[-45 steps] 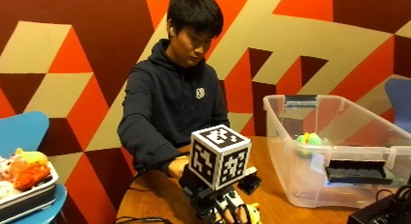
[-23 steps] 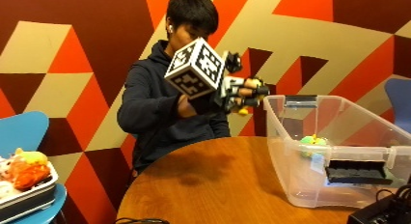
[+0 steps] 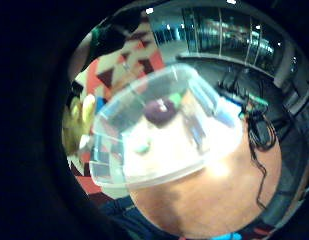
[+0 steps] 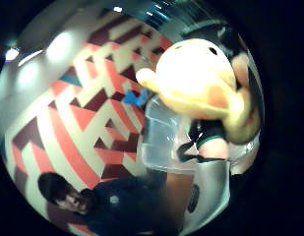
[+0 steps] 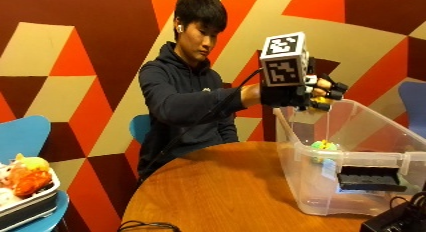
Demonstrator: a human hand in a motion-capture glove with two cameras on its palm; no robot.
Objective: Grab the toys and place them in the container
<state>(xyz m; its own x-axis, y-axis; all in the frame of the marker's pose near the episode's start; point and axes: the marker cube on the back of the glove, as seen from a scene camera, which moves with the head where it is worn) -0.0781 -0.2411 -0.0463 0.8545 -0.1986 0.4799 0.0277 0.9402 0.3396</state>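
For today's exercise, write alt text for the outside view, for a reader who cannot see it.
A seated person holds a yellow plush toy in their gloved right hand above the near corner of a clear plastic container on a round wooden table. A green-and-yellow toy already lies inside the container. More toys sit in a tray on a blue chair beside the table.

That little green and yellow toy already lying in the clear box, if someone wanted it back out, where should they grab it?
Probably from straight above. The small green and yellow toy lies on the floor of the clear plastic container, close to its near wall, and the open top is the only way in. It looks rounded and soft, so pinching its upper bulge between fingers and thumb seems best. Finer shape is unclear.
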